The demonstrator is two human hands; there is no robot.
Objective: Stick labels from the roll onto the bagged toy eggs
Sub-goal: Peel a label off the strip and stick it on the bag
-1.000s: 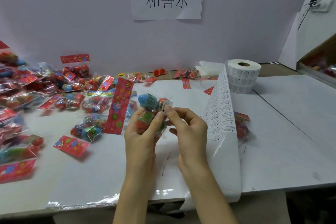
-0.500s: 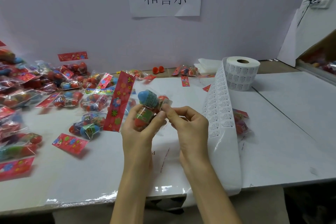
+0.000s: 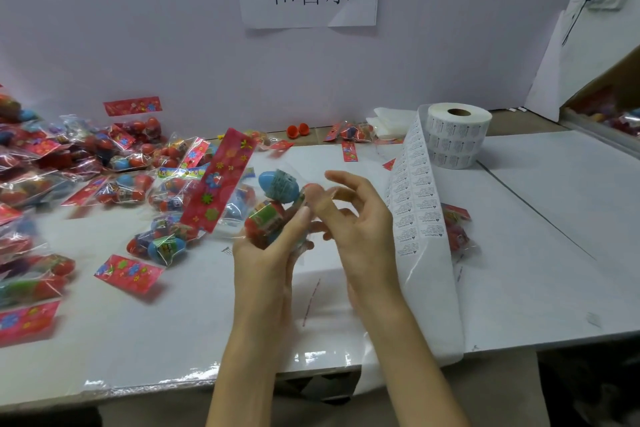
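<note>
Bag of clear plastic with blue and red toy eggs (image 3: 277, 204), gripped in left hand (image 3: 266, 260) over desk's (image 3: 519, 270) front middle, steadied for labelling; right hand (image 3: 360, 229) beside, fingers spread, empty-looking; white label roll (image 3: 457, 139) kept near far edge, within reach.

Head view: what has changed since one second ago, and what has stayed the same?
The right grip let go: earlier it pinched a label against the bag, now its fingers are spread and drawn slightly away to the right. Blur hides whether its thumb touches the bag. The left grip holds the bag as before. The roll and its strip stayed in place.
</note>
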